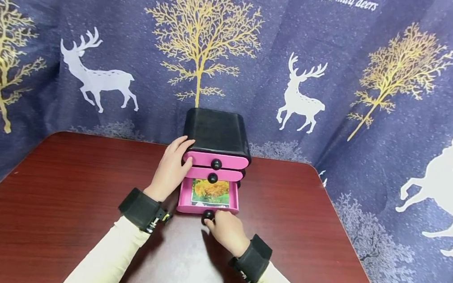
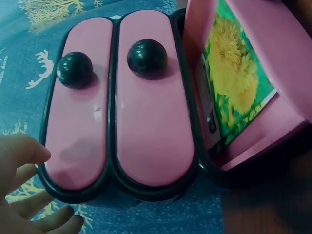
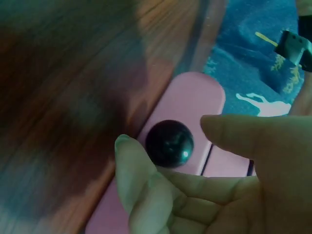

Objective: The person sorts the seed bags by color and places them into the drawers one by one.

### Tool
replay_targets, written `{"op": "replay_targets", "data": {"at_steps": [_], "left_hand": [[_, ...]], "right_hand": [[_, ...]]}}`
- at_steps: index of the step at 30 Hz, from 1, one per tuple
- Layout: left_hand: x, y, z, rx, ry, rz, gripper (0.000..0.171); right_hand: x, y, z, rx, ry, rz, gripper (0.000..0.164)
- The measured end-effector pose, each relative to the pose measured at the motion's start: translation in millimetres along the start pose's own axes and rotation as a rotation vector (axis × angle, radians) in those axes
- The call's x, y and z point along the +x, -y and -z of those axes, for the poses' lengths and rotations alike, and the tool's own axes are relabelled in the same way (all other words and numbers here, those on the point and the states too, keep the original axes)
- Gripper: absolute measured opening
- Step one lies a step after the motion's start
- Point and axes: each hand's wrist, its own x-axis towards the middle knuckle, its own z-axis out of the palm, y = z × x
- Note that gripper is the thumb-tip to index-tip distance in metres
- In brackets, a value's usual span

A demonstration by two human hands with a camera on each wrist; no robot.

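A small black drawer cabinet [image 1: 217, 131] with pink drawer fronts stands on the table. Its bottom drawer [image 1: 236, 198] is pulled out, and a picture of yellow flowers [image 1: 211, 190] lies inside. My right hand [image 1: 229, 232] is at that drawer's round black knob [image 3: 169, 144], fingers curled about it; in the right wrist view the thumb appears slightly apart from the knob. My left hand [image 1: 170, 169] rests against the cabinet's left side, its thumb by the front edge of the top drawer [image 2: 78, 122]. The middle drawer [image 2: 152, 117] is closed, as is the top one.
The reddish-brown table [image 1: 85, 183] extends around the cabinet. Behind it hangs a blue cloth [image 1: 247, 94] printed with white deer and golden trees. Both wrists wear black bands, the left one [image 1: 139, 208] close to the pulled-out drawer.
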Motion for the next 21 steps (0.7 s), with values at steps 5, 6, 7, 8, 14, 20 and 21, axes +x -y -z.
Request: {"op": "replay_targets", "data": {"at_steps": [5,6,7,8,14,20,21], "left_hand": [[0.2,4.7,-3.9,-0.023,0.047,0.011,0.048],[-0.2,5.4,-4.4,-0.030,0.048,0.016,0.048],[-0.5,6.2,-4.8,-0.038,0.049,0.021,0.048],[-0.7,6.6,-5.1,-0.045,0.047,0.025,0.048],[1.1,9.8,-8.2,-0.062,0.032,0.033,0.047],[2.5,11.1,-8.6,-0.074,0.035,0.052,0.049],[2.7,11.1,-8.6,-0.076,0.034,0.056,0.049]], "right_hand": [[3.5,4.0,-10.1,-0.024,-0.013,-0.043,0.043],[4.3,4.4,-12.6,-0.026,-0.020,-0.048,0.044],[4.8,4.7,-14.9,-0.027,-0.027,-0.055,0.045],[5.4,5.0,-16.8,-0.032,-0.039,-0.057,0.046],[10.4,3.9,-20.2,-0.074,-0.104,-0.042,0.044],[16.4,3.4,-15.7,-0.023,-0.080,-0.084,0.046],[17.5,3.3,-15.5,-0.016,-0.083,-0.087,0.046]]}}
